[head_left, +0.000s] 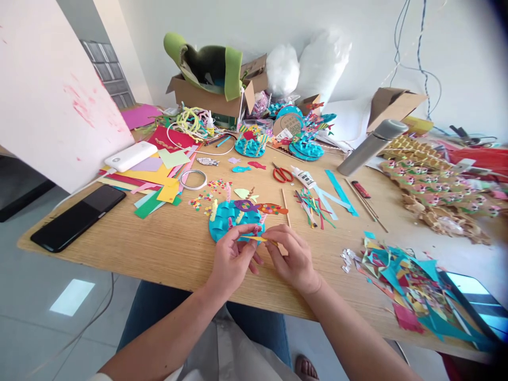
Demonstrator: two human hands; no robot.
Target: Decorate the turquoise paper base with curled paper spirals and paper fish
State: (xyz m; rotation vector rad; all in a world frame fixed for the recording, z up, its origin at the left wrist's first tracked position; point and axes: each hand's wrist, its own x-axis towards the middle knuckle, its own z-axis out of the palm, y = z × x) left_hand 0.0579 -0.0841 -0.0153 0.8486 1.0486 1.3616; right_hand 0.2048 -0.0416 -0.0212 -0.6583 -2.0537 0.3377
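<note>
Near the table's front edge, my left hand [234, 259] pinches one end of a small yellow paper piece [254, 238]. The fingers of my right hand [292, 258] are closed on its other end. Just behind my hands lies a round blue paper craft [220, 218] with a wavy strip surface and fuzzy pipe-cleaner stems, partly hidden by my fingers. A purple paper fish [246, 205] and an orange spotted paper fish [273, 208] stand out above it. A pale green paper fish [245, 194] lies behind.
Red scissors [283, 173], a glue tube [303, 177] and paper strips [311, 207] lie beyond my right hand. Coloured paper sheets [159, 180] and a black phone [79, 217] are at left. Paper scraps [405, 275] heap at right; a grey flask [373, 147] stands behind.
</note>
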